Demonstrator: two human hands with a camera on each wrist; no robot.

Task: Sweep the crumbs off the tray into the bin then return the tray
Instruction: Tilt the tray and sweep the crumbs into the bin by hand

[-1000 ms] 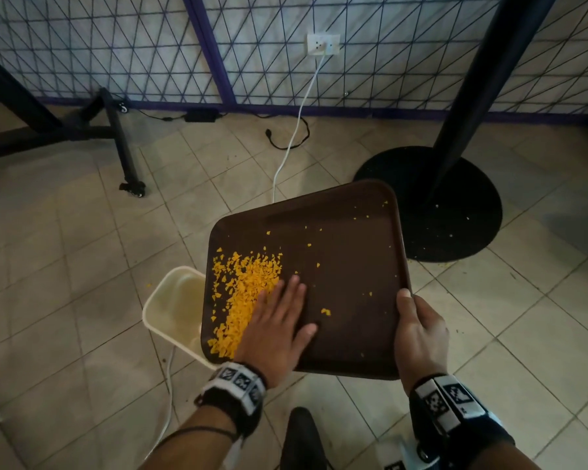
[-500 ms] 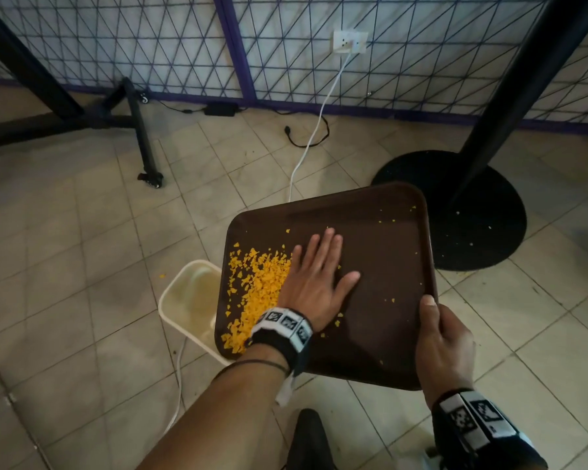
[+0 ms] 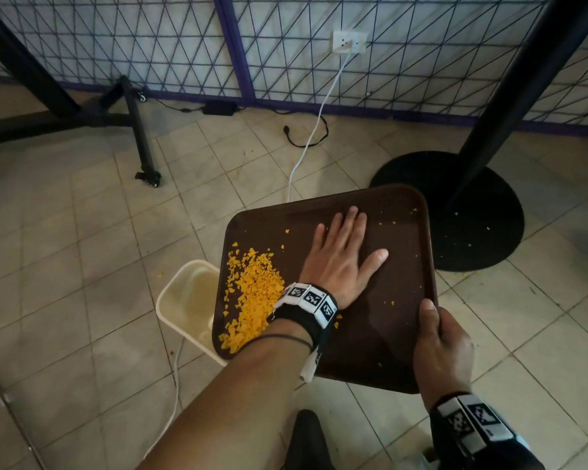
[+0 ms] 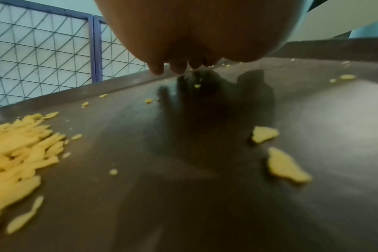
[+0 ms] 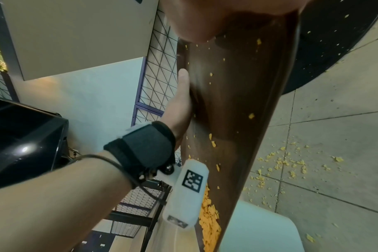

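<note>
A dark brown tray (image 3: pixel 381 334) is held tilted above the floor, its left edge over a cream bin (image 3: pixel 187 303). A heap of orange crumbs (image 3: pixel 252 300) lies along the tray's left side, with loose bits further right. My left hand (image 3: pixel 343 252) lies flat on the tray's middle, fingers straight and pointing to the far edge; in the left wrist view its fingertips (image 4: pixel 155 69) hover just over the tray (image 4: pixel 205 187) beside the crumbs (image 4: pixel 15 153). My right hand (image 3: pixel 442 347) grips the tray's near right rim, thumb on top; the right wrist view shows the tray (image 5: pixel 237 102) edge-on.
A black round stand base (image 3: pixel 455 212) with a pole sits right behind the tray. A white cable (image 3: pixel 306 147) runs from a wall socket to the floor. Spilled crumbs (image 5: pixel 281 163) lie on the tiles near the bin (image 5: pixel 259 230). A black wheeled frame leg (image 3: pixel 140 130) stands at the left.
My left hand has slid from beside the crumb heap at the near left up and right to the tray's middle. The right hand keeps its grip on the rim.
</note>
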